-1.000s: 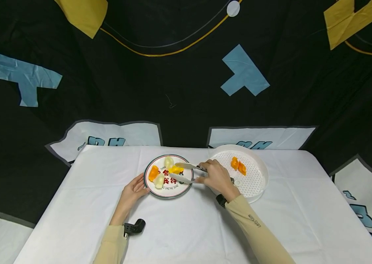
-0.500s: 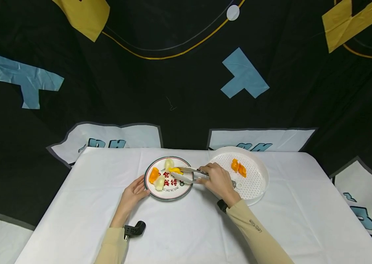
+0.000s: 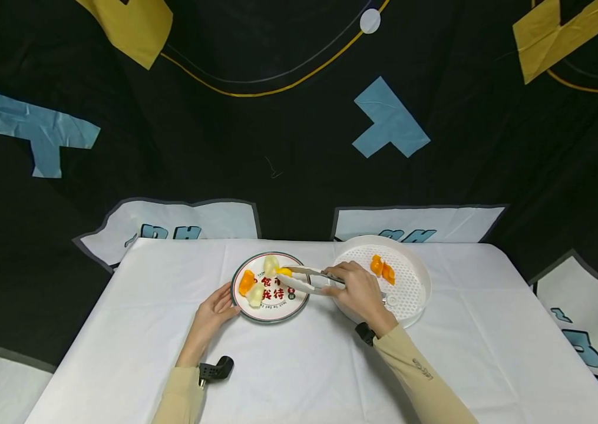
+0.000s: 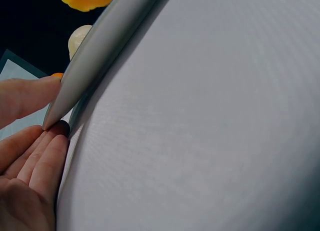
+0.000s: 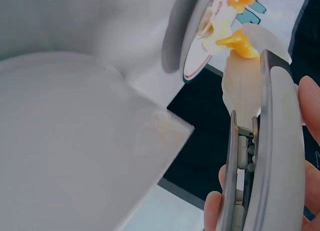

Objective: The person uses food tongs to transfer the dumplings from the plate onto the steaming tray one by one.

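Note:
My left hand (image 3: 214,312) holds the left rim of a round white plate (image 3: 277,315) with a dark green edge and red characters. In the left wrist view, the thumb lies over the rim and the fingers (image 4: 47,161) beneath. My right hand (image 3: 357,288) grips metal tongs with pale tips (image 3: 301,285). Between those tips is a yellow piece (image 5: 240,43) that looks like bell pepper. Left of it on the plate lie an orange piece (image 3: 247,282) and two pale, onion-like pieces, one at the back (image 3: 270,265) and one in front (image 3: 255,295).
A round white tray (image 3: 423,288) with a perforated base stands right of the plate, partly behind my right hand. Two orange pieces (image 3: 382,270) lie in it. White cloth (image 3: 288,377) covers the table, and a black patterned curtain (image 3: 214,147) hangs behind.
The tongs have narrowed onto the yellow piece, and it has shifted slightly right with them. My right hand has drawn a little to the right. The left hand keeps its place.

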